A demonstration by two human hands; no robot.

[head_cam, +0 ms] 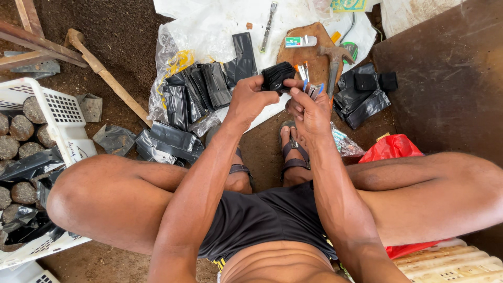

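ground: bare brown dirt floor, seen from above past bent knees and sandalled feet; dark board at right.
left hand (250,99): raised over the feet, fingers curled and pinching the near edge of a stack of small black plastic bags (277,76).
right hand (310,109): just beside the left, thumb and forefinger touching the right side of that stack; several thin blades or sticks with orange and blue ends (309,84) tucked between the other fingers, kind unclear.
stack position: held in the air between both hands, above the white plastic sheet (209,26).
loose black bags, left (196,91): heaped partly inside a clear plastic wrapper on the sheet, more spilling onto the dirt near the left knee.
loose black bags, right (361,97): smaller pile on the dirt beside the wooden board.
wooden board (304,50): rounded, lying on the sheet beyond the hands, small box resting on it.
hammer (335,57): lying across the right edge of the board.
metal tool (268,23): slim, lying on the sheet well beyond the hands.
white crate (63,120): at far left, holding soil-filled cylinders and crumpled black plastic.
wooden handle (107,78): long, lying aslant on the dirt between crate and bags.
red bag (390,149): under the right leg.
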